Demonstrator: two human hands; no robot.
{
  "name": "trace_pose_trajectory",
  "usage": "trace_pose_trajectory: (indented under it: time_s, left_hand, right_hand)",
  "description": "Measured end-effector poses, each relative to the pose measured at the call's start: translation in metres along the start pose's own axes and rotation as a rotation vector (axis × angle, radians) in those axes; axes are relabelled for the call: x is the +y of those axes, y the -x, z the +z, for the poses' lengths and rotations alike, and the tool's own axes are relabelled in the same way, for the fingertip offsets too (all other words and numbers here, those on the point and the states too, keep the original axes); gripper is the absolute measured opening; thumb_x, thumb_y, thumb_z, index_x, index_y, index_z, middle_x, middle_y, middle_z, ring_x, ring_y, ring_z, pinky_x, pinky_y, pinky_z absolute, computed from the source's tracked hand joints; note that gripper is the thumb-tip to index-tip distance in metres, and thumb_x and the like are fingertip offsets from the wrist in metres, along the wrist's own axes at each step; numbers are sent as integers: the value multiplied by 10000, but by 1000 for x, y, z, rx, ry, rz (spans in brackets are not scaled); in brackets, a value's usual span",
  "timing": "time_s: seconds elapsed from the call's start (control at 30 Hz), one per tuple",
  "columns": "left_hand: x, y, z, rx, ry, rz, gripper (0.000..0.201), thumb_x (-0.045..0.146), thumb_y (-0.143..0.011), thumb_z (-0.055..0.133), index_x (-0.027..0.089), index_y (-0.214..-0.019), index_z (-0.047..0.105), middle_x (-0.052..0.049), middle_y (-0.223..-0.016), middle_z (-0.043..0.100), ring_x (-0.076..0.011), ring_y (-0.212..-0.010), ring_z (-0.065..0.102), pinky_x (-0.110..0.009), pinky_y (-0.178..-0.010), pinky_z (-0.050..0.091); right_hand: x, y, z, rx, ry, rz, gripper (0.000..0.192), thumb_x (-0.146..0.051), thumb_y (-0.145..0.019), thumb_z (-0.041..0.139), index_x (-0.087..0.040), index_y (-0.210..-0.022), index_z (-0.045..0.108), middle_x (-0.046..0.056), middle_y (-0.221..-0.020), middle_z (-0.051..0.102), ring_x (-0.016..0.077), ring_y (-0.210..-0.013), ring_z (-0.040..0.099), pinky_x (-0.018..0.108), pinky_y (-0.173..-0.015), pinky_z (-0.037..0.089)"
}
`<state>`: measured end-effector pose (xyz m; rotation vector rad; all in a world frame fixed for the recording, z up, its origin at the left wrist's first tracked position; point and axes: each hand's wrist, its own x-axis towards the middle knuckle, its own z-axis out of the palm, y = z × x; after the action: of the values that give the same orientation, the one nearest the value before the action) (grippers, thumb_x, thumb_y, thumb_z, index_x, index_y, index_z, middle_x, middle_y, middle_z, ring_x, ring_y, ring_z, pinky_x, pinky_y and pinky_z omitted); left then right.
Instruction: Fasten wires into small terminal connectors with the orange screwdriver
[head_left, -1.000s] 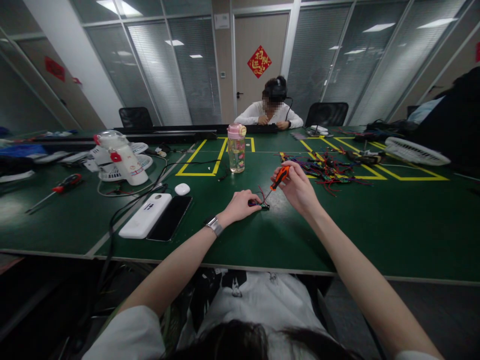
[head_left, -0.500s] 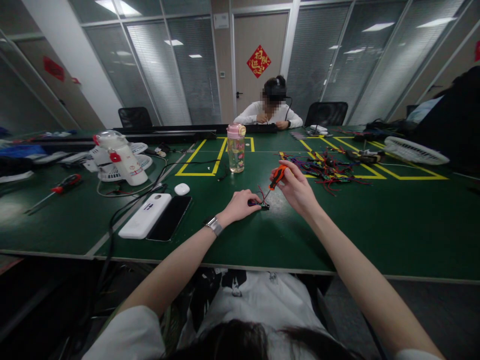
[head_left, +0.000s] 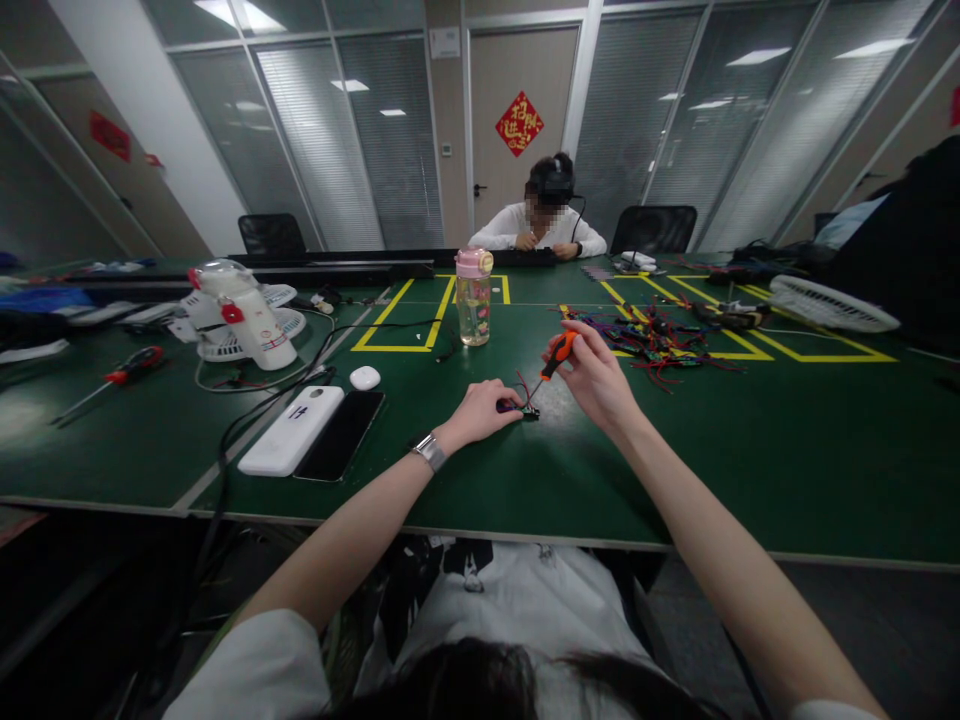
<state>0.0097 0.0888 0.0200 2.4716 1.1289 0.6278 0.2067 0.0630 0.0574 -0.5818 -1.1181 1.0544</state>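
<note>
My right hand (head_left: 594, 368) grips the orange and black handle of a screwdriver (head_left: 559, 354), its thin shaft slanting down to the left. The tip meets, or comes very close to, a small dark wired circuit board (head_left: 531, 412) on the green table. My left hand (head_left: 487, 408) rests on the table with its fingers closed on the near end of that board and its wires. Thin red and dark wires rise from it between my hands. Fine detail on the board is too small to make out.
A tangled heap of wired boards (head_left: 652, 335) lies at the right. A pink-lidded bottle (head_left: 473, 300) stands ahead. At the left are a phone (head_left: 341, 435), a white power bank (head_left: 292, 430), a white case (head_left: 365, 378), another screwdriver (head_left: 112, 380) and a white bottle (head_left: 259, 330). A co-worker (head_left: 540, 215) sits opposite.
The screwdriver handle has turned slightly within my right hand, and those fingers have shifted a little. My left hand and the board stay in place.
</note>
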Motion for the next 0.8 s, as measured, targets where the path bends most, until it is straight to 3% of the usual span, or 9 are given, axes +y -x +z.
trace_pose_trajectory:
  time_s: [0.43, 0.6, 0.8]
  left_hand:
    - [-2, -1, 2, 0, -1, 8, 141, 302, -896, 721, 211, -997, 758, -30, -954, 665, -186, -916, 621, -301, -856, 448]
    - [-1, -1, 1, -4, -8, 2, 142, 308, -896, 721, 209, -991, 758, -29, -941, 658, -186, -901, 618, -302, -845, 447]
    - [0, 0, 0, -5, -8, 4, 142, 309, -900, 713, 214, -995, 758, -30, -951, 661, -186, -909, 617, -302, -851, 447]
  right_hand:
    - [1, 1, 2, 34, -43, -20, 277, -458, -728, 845, -322, -938, 727, -34, -889, 706, 139, -839, 653, 332, -889, 570]
    - [2, 1, 2, 7, -35, -21, 265, -471, -808, 774, -345, -1025, 688, -26, -898, 709, 156, -881, 668, 381, -938, 562]
    - [2, 2, 5, -6, -48, -17, 256, -489, -807, 769, -338, -997, 687, -20, -936, 715, 154, -907, 667, 358, -926, 558]
